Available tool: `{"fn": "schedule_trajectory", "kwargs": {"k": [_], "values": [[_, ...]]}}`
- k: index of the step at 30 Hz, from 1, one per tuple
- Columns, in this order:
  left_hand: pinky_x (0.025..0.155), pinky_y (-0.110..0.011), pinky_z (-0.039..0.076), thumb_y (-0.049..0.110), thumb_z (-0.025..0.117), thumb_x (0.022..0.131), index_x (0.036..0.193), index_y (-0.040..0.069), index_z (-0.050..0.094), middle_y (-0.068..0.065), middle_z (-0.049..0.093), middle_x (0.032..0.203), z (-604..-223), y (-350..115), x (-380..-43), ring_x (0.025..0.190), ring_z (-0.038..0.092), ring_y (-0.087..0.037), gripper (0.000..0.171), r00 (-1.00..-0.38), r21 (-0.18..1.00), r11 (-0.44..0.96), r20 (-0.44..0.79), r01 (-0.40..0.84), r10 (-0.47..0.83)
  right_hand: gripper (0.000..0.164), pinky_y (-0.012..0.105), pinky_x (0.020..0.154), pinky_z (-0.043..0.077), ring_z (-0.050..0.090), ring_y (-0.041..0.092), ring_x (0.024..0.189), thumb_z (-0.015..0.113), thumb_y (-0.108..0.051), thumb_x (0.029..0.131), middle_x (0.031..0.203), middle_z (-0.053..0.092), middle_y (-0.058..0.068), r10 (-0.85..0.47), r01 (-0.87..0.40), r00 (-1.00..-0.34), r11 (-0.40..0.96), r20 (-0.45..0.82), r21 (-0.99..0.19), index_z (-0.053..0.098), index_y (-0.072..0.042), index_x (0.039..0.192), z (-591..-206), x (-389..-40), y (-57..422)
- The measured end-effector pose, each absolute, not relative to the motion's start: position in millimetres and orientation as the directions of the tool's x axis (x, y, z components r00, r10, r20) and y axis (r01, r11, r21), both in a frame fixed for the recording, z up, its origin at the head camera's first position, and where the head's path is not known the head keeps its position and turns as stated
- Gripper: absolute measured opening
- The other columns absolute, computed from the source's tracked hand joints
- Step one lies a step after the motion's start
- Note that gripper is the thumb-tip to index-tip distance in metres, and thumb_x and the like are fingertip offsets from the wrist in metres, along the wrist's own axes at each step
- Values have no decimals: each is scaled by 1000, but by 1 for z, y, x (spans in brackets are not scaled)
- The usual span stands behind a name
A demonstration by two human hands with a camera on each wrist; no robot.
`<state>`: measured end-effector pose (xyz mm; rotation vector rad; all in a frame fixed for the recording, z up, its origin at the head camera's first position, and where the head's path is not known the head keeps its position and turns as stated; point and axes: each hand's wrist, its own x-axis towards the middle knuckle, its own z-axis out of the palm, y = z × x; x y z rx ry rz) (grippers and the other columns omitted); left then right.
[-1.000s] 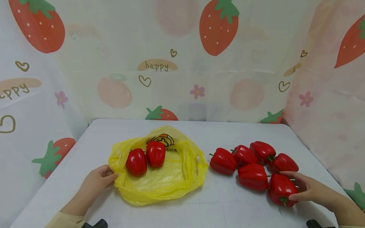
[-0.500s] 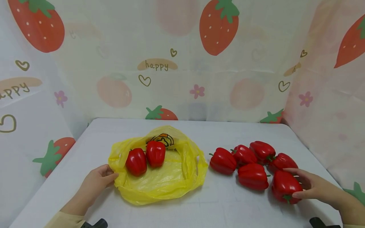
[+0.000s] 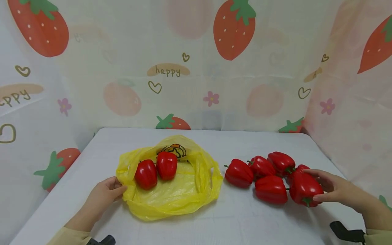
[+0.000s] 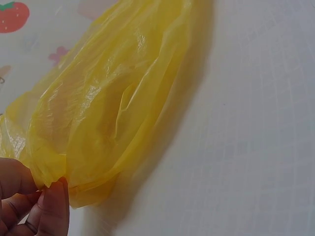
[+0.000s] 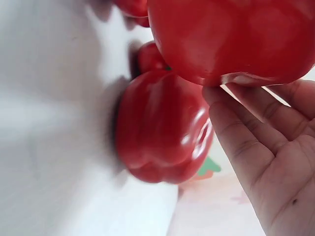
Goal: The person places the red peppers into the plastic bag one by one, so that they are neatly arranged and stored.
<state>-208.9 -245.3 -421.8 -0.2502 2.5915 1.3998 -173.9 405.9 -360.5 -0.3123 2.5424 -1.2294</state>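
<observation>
two peppers (image 3: pixel 146 174) sit inside the yellow bag (image 3: pixel 165 209), its left edge pinched by the left hand (image 3: pixel 105 192)! across the table (image 3: pixel 239 224), the right hand (image 3: pixel 338 190) grips another pepper (image 3: pixel 304 189), seemingly raised. five loose peppers (image 3: pixel 271 190) lie just beside it: two in, six out, early going by the look of it.

white table (image 3: pixel 235 217): yellow bag (image 3: pixel 177 195), five red peppers (image 3: pixel 262 166)
</observation>
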Motion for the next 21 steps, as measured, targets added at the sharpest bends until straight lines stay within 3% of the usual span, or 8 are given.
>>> {"fn": "schedule_trajectory", "kwargs": {"k": [3, 6, 10, 14, 21], "values": [[79, -32, 53, 31, 62, 87, 118, 2, 52, -7, 61, 100, -421, -246, -208, 86, 56, -17, 43, -968, 810, 537, -243, -235, -58, 75, 36, 70, 55, 46, 4, 104, 69, -12, 78, 127, 42, 9, -361, -115, -924, 580, -127, -807, 25, -2, 138, -356, -178, 402], [78, -33, 53, 31, 62, 87, 117, 2, 52, -6, 61, 98, -421, -245, -207, 85, 56, -17, 43, -970, 811, 539, -236, -229, -56, 74, 35, 69, 55, 46, -6, 100, 69, -12, 77, 123, 44, 3, -383, -165, -920, 572, -84, -804, 27, -3, 137, -350, -184, 395], [78, -32, 53, 30, 62, 87, 116, 2, 53, -6, 61, 97, -421, -245, -207, 85, 56, -17, 42, -970, 810, 539, -238, -231, -59, 75, 34, 69, 55, 45, -5, 101, 70, -13, 76, 125, 42, 10, -387, -195, -920, 580, -57, -791, 29, -6, 138, -344, -191, 387], [78, -32, 53, 29, 62, 87, 117, 2, 52, -6, 61, 97, -421, -246, -207, 84, 56, -17, 43, -968, 812, 534, -242, -237, -61, 71, 35, 70, 55, 46, -2, 103, 68, -12, 78, 122, 45, 4, -400, -205, -915, 567, -49, -798, 30, -8, 137, -342, -198, 381], [78, -33, 53, 29, 62, 87, 117, 1, 52, -7, 61, 98, -423, -246, -208, 85, 57, -17, 42, -971, 816, 531, -233, -230, -62, 73, 33, 69, 54, 45, 2, 105, 71, -15, 76, 127, 42, 15, -395, -245, -918, 604, -19, -758, 32, -10, 137, -332, -206, 372]]}}
